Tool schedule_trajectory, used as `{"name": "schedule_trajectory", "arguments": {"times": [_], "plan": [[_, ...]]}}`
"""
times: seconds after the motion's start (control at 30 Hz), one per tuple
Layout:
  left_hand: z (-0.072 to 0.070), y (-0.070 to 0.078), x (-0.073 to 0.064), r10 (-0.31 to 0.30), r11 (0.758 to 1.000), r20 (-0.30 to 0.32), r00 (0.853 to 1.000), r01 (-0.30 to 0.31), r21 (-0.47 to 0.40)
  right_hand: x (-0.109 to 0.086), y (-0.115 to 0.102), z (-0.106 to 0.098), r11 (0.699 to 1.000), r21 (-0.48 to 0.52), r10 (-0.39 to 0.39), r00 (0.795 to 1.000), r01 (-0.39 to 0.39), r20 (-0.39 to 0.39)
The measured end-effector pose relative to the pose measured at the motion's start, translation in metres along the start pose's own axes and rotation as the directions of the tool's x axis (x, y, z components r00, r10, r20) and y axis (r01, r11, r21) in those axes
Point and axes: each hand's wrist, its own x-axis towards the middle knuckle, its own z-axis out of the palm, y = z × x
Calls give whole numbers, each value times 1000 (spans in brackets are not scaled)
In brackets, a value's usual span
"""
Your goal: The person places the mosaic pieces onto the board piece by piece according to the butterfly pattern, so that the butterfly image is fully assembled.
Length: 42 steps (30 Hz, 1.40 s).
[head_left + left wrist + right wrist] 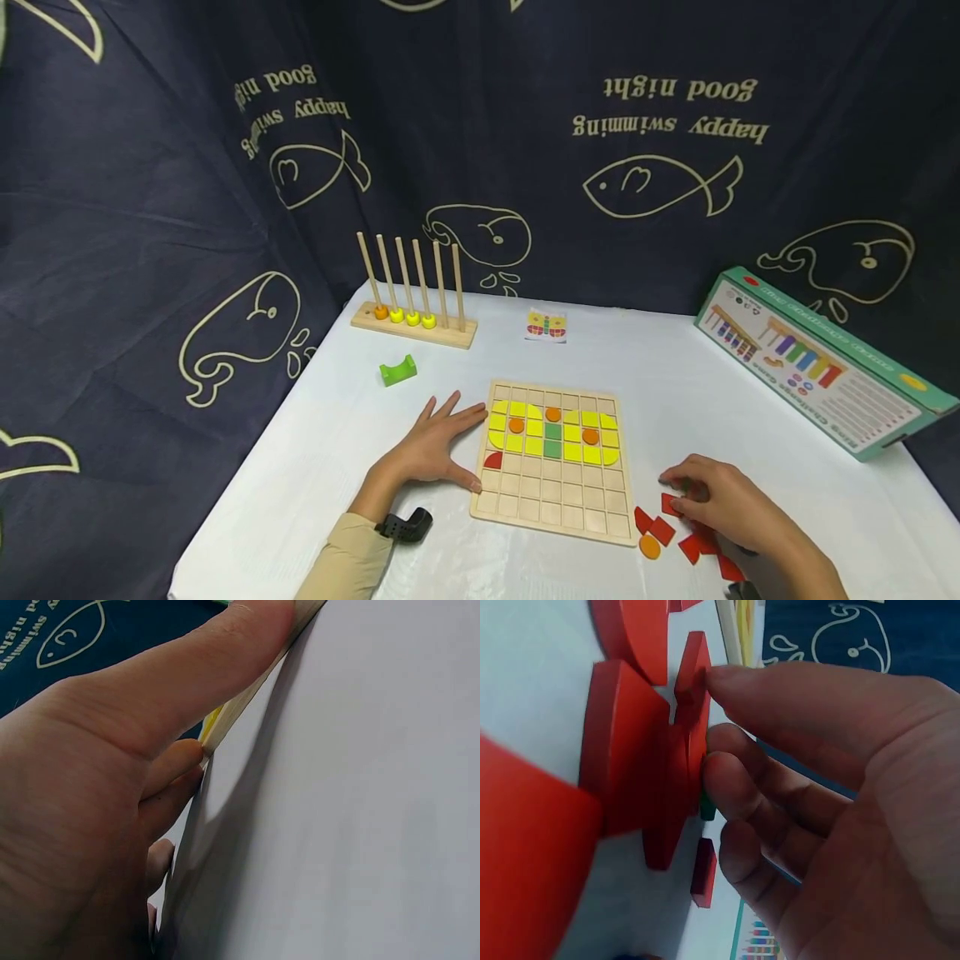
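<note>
A wooden grid board (525,508) lies on the table, its upper part filled with yellow, orange and green tiles. One red quarter-round tile (492,460) sits in a left-hand cell. My left hand (431,450) spreads along the board's left edge; the thumb and a fingertip touch that edge. To the right of the board, my right hand (723,500) is over a loose pile of red tiles (626,750). Its thumb tip touches a red square tile (670,504), and the other fingers bend loosely beside the pile. Part of the pile is hidden under this hand.
An orange disc (649,547) lies by the board's lower right corner. Farther back are a pegged wooden stand (450,333) with a few rings, a green curved block (398,371) and a butterfly pattern card (546,327). A game box (817,367) stands at right.
</note>
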Motion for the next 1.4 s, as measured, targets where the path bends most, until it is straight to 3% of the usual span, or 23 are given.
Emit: {"name": "schedule_trajectory", "arguments": {"times": [0.13,0.27,0.5,0.7,0.83,0.93,1.13,1.4], "plan": [[0,1,0,2,1000,-1,1000,-2,3,-1,0,2,1000,20,-16,999,15,47],[0,0,0,2,1000,-3,1000,-2,4,-1,-3,2,1000,10,17,997,-18,80],[0,1,-1,3,1000,-6,1000,-3,4,0,-8,5,997,-19,74,997,-73,37],[-1,3,-1,4,1000,-8,1000,-4,-1,9,-19,12,1000,-24,15,998,-16,-54],[0,2,-1,7,1000,-14,1000,-7,1,18,-29,19,997,-32,-74,993,72,-92],[0,1,-1,6,1000,-16,1000,-6,6,25,-38,25,990,-21,-142,986,141,-91],[0,1,-2,-5,1000,-8,1000,5,-2,39,-56,40,977,45,-205,977,207,-61],[0,1,-2,4,1000,-16,1000,-4,-5,59,-74,55,954,-16,-298,949,298,-105]]}}
